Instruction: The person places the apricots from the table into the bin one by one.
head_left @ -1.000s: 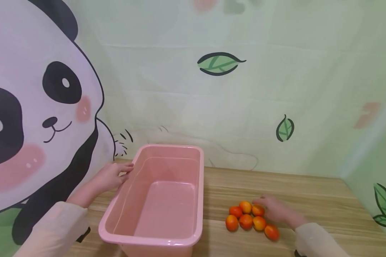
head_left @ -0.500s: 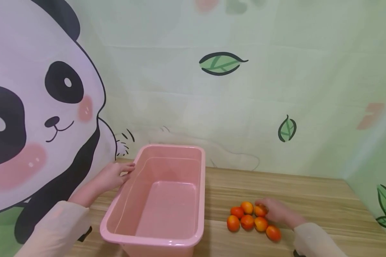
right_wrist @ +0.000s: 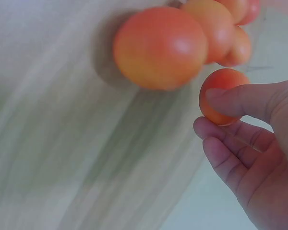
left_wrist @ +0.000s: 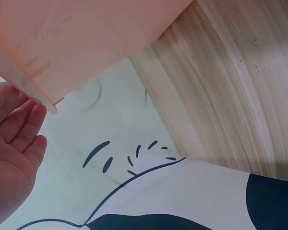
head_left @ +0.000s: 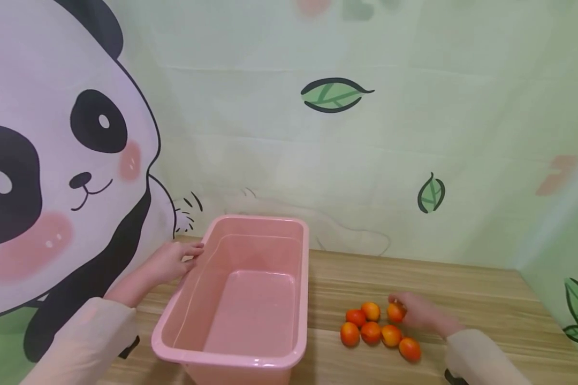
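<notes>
A pink plastic basin stands on the wooden table. My left hand holds its left rim; in the left wrist view, the fingers curl up against the rim's underside. To the basin's right, my right hand pinches a small orange-red tomato between thumb and fingers. Beside it lies a group of similar tomatoes, red to yellow-orange. A nearer tomato looks large in the right wrist view. I cannot tell whether the held tomato is off the table.
The wooden table runs back to a pale green cloth backdrop printed with leaves and a panda. Inside the basin, its bare pink floor shows.
My right hand has closed its fingers on the rear right tomato and drawn it slightly right, apart from the group. The left hand stays at the basin's rim.
</notes>
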Tool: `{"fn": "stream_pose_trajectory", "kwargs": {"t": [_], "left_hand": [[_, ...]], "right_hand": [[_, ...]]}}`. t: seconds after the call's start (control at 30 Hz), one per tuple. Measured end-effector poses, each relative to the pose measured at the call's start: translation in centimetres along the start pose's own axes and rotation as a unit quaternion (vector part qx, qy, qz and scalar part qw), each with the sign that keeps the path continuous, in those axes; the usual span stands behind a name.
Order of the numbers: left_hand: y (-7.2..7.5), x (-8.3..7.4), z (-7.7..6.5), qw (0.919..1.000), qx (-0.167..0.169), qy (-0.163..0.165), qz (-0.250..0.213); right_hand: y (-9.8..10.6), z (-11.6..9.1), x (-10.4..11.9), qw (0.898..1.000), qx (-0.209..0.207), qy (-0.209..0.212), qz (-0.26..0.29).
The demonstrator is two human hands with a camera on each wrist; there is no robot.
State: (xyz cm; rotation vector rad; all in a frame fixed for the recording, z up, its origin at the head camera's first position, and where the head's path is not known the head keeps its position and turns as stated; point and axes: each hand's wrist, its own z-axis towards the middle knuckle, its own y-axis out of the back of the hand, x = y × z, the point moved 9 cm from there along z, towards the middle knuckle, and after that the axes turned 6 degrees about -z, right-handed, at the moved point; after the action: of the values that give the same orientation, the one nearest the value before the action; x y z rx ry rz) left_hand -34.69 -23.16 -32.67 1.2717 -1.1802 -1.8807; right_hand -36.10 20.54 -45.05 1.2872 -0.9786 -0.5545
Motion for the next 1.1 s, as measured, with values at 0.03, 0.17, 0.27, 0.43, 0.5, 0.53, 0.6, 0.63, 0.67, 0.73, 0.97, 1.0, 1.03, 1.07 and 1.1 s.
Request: {"fn": "stream_pose_trajectory", "kwargs": {"t": [0.03, 0.17, 0.27, 0.43, 0.5, 0.53, 0.6, 0.63, 0.67, 0.73, 0.97, 1.0, 1.03, 1.07, 1.1], "left_hand": [[0.0, 0.0, 0.0, 1.0, 0.0, -0.002, 0.0], [0.1, -0.2, 0.1, 0.9999, -0.001, -0.01, 0.001], [0.1, -0.3, 0.1, 0.9999, -0.002, -0.015, 0.005], [0.2, -0.5, 0.1, 0.9998, 0.0, -0.016, 0.011], [0.3, -0.6, 0.1, 0.9998, 0.0, -0.015, 0.013], [0.3, -0.7, 0.1, 0.9998, 0.0, -0.015, 0.014], [0.3, -0.7, 0.1, 0.9998, 0.0, -0.015, 0.016], [0.3, -0.7, 0.1, 0.9997, 0.0, -0.015, 0.017], [0.3, -0.7, 0.1, 0.9997, 0.0, -0.015, 0.017], [0.3, -0.7, 0.1, 0.9998, 0.001, -0.015, 0.016], [0.3, -0.6, 0.1, 0.9997, 0.001, -0.015, 0.017], [0.3, -0.6, 0.1, 0.9997, 0.001, -0.016, 0.017], [0.3, -0.6, 0.1, 0.9998, 0.001, -0.015, 0.016], [0.3, -0.6, 0.1, 0.9998, 0.001, -0.014, 0.015], [0.2, -0.6, 0.1, 0.9998, 0.001, -0.013, 0.014]], "right_hand": [[0.3, 0.0, 0.1, 1.0, -0.001, 0.0, -0.003], [1.5, 0.0, 0.4, 1.0, 0.002, -0.013, -0.022], [2.2, 0.0, 0.6, 0.999, 0.001, -0.013, -0.033], [3.3, 0.0, 0.9, 0.999, 0.015, -0.027, -0.009], [3.7, 0.1, 0.9, 0.999, 0.017, -0.03, -0.006], [4.0, 0.2, 0.9, 0.999, 0.018, -0.033, -0.004], [4.4, 0.2, 1.2, 0.999, 0.018, -0.031, -0.001], [4.7, 0.2, 1.5, 0.999, 0.018, -0.027, 0.0], [4.9, 0.3, 1.7, 0.999, 0.021, -0.027, 0.006], [5.3, 0.3, 2.2, 0.999, 0.026, -0.025, 0.019], [6.1, 0.6, 3.9, 0.996, 0.056, -0.038, 0.062], [6.3, 0.6, 4.2, 0.995, 0.06, -0.041, 0.066], [6.5, 0.7, 4.4, 0.995, 0.062, -0.044, 0.067], [6.7, 0.7, 4.7, 0.995, 0.064, -0.044, 0.067], [7.0, 0.8, 5.0, 0.995, 0.064, -0.043, 0.066]]}}
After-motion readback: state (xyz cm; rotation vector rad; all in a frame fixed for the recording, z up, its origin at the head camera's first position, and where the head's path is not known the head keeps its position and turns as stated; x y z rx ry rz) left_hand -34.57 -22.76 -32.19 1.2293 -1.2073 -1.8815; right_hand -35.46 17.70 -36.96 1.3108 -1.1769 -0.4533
